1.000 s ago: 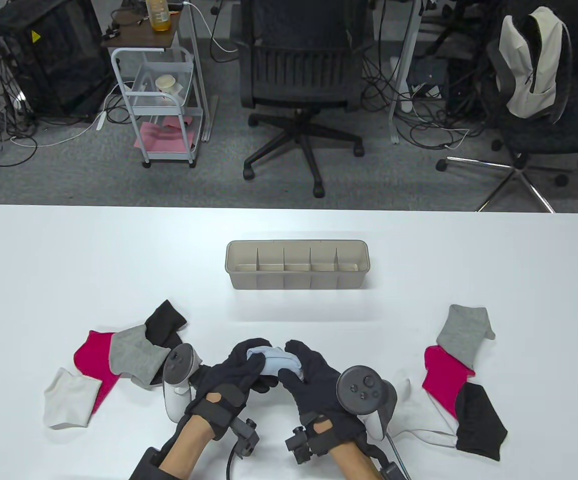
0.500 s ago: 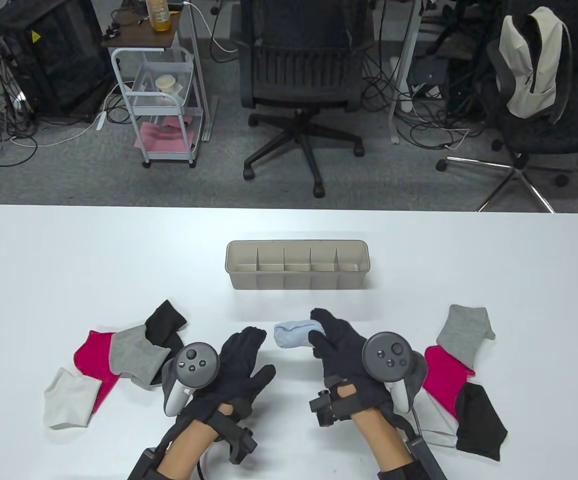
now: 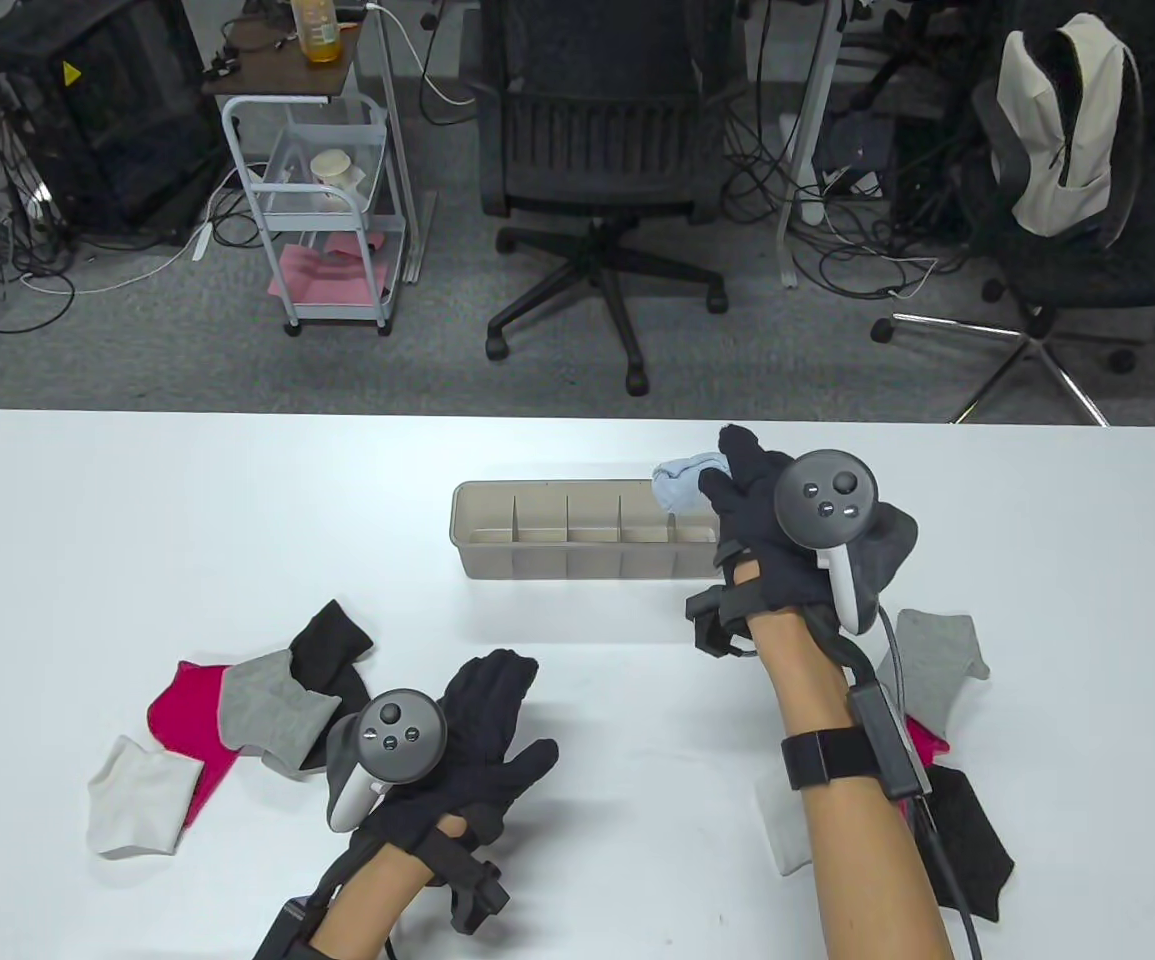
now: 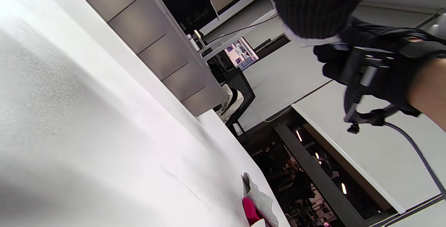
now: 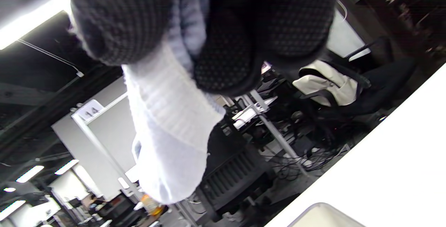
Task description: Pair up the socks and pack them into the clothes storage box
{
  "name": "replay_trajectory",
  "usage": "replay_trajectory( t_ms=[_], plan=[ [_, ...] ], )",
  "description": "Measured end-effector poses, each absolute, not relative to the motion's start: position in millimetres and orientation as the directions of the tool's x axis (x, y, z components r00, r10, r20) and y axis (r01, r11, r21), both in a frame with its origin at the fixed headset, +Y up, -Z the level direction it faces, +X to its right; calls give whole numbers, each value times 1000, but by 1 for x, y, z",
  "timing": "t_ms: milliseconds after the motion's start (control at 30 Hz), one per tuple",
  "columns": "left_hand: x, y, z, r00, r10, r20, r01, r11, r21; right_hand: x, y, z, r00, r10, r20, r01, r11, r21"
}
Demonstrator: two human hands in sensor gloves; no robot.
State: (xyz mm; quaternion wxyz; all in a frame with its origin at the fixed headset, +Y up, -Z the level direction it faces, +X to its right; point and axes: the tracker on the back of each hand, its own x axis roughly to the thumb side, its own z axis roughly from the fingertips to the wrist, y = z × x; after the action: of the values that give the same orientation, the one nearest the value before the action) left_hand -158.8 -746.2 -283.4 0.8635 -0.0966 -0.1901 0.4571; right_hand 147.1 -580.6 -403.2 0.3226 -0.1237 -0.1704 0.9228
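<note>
Right hand [image 3: 787,530] carried light-blue sock bundle [image 3: 682,480] to box [image 3: 497,560], pinching it; left hand [image 3: 477,740] flat, fingers relaxed.

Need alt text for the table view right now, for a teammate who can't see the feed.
The right hand holds a rolled light blue sock pair over the right end of the beige divided storage box. The left hand rests open on the white table, with loose socks piled at both sides.

Beyond the white bench [image 3: 237,480] lies grey carpet [image 3: 137,350] strewn with cables. A black office chair [image 3: 597,150] stands centre, a white trolley [image 3: 322,200] left, another chair carrying a cream backpack [image 3: 1062,130] right.
</note>
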Motion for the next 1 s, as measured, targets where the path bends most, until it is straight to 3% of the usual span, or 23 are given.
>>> replay_trajectory(
  t_ms=[200,467,867,1000],
  plan=[
    [-157,-746,-281,532,808,252,-733,589,-341,140,-614,-442,-831,511,-218,-415,-832,-370],
    [-156,-748,-280,552,795,249,-718,606,-342,136,-665,-468,-880,356,-314,-271,-919,-286],
    [-155,-748,-279,572,784,240,-705,620,-344,135,-702,-481,-886,252,-389,-189,-963,-192],
    [-155,-748,-279,573,784,237,-704,619,-347,137,-707,-482,-880,275,-387,-224,-959,-172]
  ],
)
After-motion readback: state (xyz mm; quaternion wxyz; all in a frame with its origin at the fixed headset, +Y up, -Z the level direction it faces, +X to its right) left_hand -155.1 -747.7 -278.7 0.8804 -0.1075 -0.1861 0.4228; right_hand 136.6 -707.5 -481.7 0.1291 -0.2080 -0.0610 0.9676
